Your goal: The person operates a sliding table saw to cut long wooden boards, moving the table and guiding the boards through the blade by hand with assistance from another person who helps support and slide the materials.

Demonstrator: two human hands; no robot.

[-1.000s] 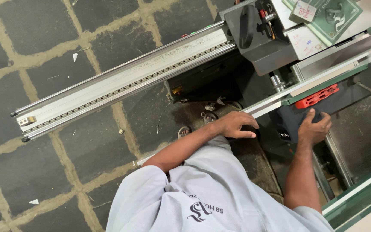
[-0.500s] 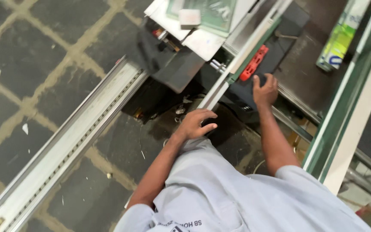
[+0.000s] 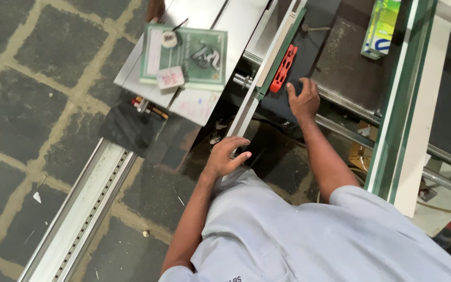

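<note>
Grey metal bench [image 3: 236,21] up top, my green booklet [image 3: 194,55] lying flat on it, small pink-and-white tag [image 3: 170,78] on booklet's lower edge. Stone-tile floor [image 3: 22,104] below, long aluminium rail [image 3: 82,209] running diagonally across it.

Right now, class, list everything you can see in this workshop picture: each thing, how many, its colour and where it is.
booklet: 1, green, on the grey panel at top
tags: 2, white and pinkish, on the booklet
clamp: 1, red, beside the green-edged bar
box: 1, green and yellow, on the dark machine top, upper right
rail: 1, silver with a row of holes, over the floor, lower left
floor: dark stone slabs, left side
left hand: 1, on the end of the pale bar
right hand: 1, flat on the dark plate beside the clamp
</note>
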